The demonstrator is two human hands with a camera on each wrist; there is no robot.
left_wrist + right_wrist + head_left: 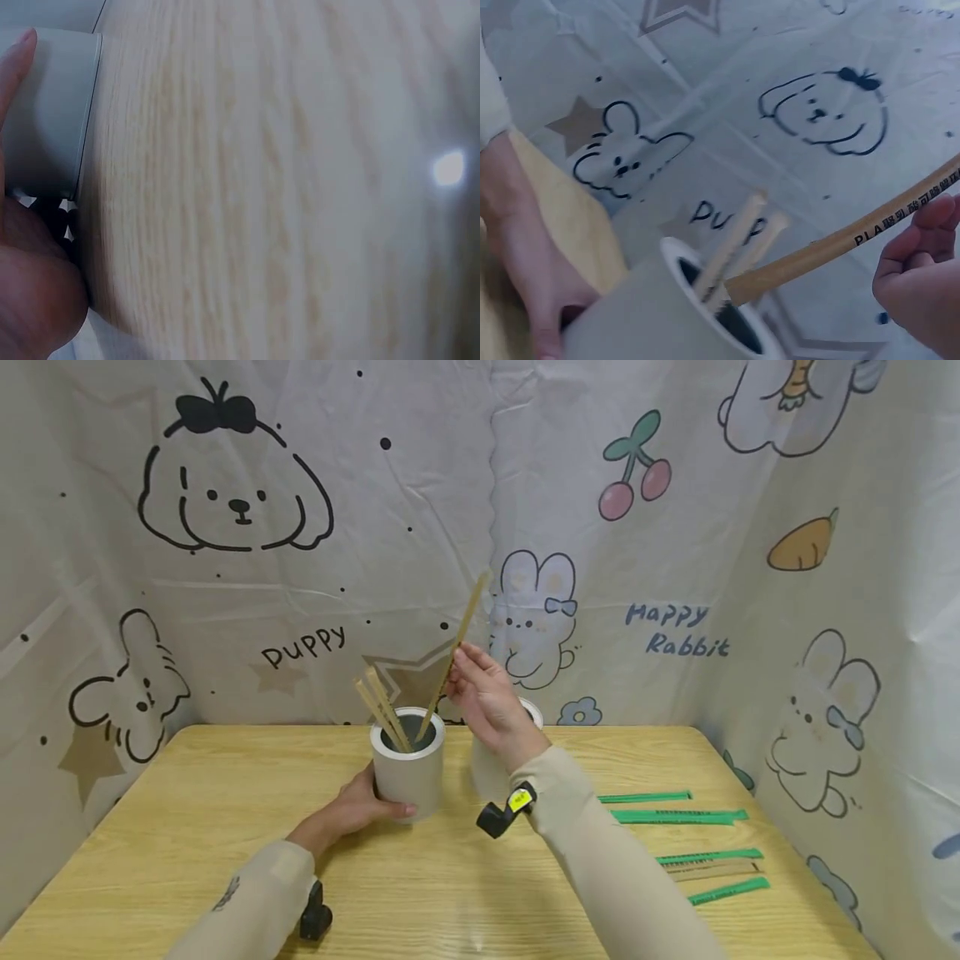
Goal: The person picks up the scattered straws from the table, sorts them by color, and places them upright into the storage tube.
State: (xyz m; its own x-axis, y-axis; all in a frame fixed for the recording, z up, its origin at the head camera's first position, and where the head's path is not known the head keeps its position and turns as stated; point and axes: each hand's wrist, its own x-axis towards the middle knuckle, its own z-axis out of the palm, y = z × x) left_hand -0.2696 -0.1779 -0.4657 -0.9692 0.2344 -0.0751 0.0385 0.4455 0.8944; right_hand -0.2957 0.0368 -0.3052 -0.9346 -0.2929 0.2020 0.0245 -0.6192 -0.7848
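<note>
A white round cup (408, 783) with a dark inside stands on the table, held around its left side by my left hand (348, 814). In the left wrist view, the thumb lies along the cup wall (64, 112). Above the cup, my right hand (483, 697) pinches a brown paper-wrapped straw (471, 610) partway along its length. This straw slants, its lower end inside the cup's mouth; printed lettering shows on its wrapper (825, 253) in the right wrist view. Two more brown-wrapped straws (381, 708) lean left in the same cup.
A second white cup (486, 770) stands just right of the first, partly behind my right hand and wrist. Several green-wrapped straws (678, 817) and a brown-wrapped straw (716, 870) lie at the table's right. A printed cloth (420, 527) hangs behind the wooden table (225, 777).
</note>
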